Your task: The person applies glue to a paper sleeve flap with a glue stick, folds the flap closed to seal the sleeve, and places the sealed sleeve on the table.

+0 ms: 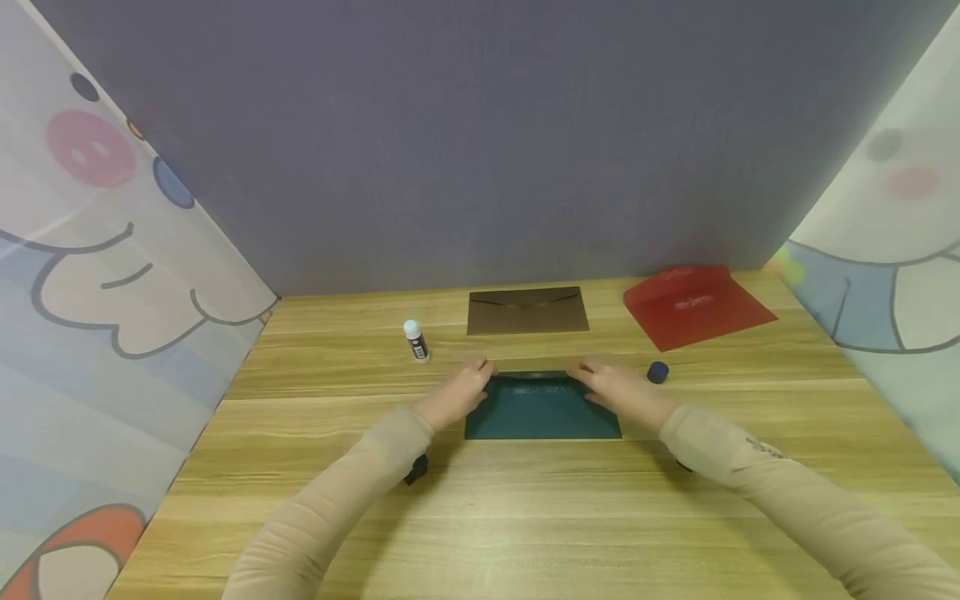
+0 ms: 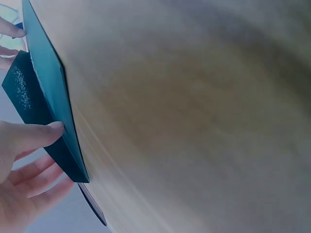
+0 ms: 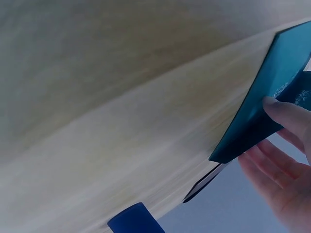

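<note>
A teal envelope [image 1: 543,414] lies on the table between my hands, its flap raised along the far side. My left hand [image 1: 459,392] pinches it at the left end, thumb [image 2: 57,127] on the near face and fingers behind the flap. At the right end my right hand [image 1: 621,392] grips it the same way, the thumb [image 3: 273,103] pressing the inner side. Whitish smears [image 2: 22,87] mark the flap's inner face.
Behind the teal envelope lies a brown envelope [image 1: 527,321]. A red envelope [image 1: 701,312] with its flap up lies at the back right. A white-capped glue stick [image 1: 417,342] stands at left; a dark blue cap [image 1: 657,372] sits by my right hand. A grey panel [image 1: 510,150] borders the back.
</note>
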Demonstrator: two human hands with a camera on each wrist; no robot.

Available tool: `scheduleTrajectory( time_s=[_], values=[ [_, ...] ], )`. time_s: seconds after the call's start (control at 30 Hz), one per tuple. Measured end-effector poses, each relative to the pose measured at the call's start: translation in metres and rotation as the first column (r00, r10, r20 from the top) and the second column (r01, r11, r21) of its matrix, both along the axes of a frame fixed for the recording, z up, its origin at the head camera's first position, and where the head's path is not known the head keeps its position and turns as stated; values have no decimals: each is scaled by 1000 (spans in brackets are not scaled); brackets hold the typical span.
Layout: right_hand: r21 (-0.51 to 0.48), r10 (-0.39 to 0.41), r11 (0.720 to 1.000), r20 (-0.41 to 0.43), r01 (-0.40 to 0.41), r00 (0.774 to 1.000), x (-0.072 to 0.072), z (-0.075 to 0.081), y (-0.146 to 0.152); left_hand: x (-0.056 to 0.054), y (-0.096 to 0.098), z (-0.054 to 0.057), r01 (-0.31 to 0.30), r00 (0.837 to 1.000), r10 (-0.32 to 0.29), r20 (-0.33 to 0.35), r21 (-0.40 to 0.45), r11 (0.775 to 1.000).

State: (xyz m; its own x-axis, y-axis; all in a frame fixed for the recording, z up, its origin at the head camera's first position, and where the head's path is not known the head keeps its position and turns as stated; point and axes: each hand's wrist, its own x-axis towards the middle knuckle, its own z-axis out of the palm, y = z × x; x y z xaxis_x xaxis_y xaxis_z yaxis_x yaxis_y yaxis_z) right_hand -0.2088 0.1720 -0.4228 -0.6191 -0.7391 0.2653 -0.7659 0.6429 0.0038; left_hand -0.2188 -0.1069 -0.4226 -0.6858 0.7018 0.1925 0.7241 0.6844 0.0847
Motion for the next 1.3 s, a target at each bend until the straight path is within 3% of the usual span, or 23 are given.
scheduleTrajectory(
  time_s=[0.27, 0.57, 0.77, 1.07, 1.3],
  values=[
    [-13, 40, 999, -16, -40, 999, 0, -4, -1, 1, 0, -2, 4, 1000, -4, -1, -56, 998],
    [59, -4, 998, 48, 1, 999, 1, -2, -4, 4, -1, -7, 38, 999, -40, -23, -56, 998],
    [60, -24, 998, 100, 18, 995, 4, 1, -8, 5, -2, -4, 33, 996, -25, 87, -91, 995],
    [98, -53, 994, 149, 39, 987, 4, 8, -18, 9, -4, 4, 27, 968, 14, 251, -158, 987],
    [162, -4, 987, 128, -17, 992, 9, 9, -43, 11, -4, 4, 17, 959, 35, 281, -180, 984]
  ],
)
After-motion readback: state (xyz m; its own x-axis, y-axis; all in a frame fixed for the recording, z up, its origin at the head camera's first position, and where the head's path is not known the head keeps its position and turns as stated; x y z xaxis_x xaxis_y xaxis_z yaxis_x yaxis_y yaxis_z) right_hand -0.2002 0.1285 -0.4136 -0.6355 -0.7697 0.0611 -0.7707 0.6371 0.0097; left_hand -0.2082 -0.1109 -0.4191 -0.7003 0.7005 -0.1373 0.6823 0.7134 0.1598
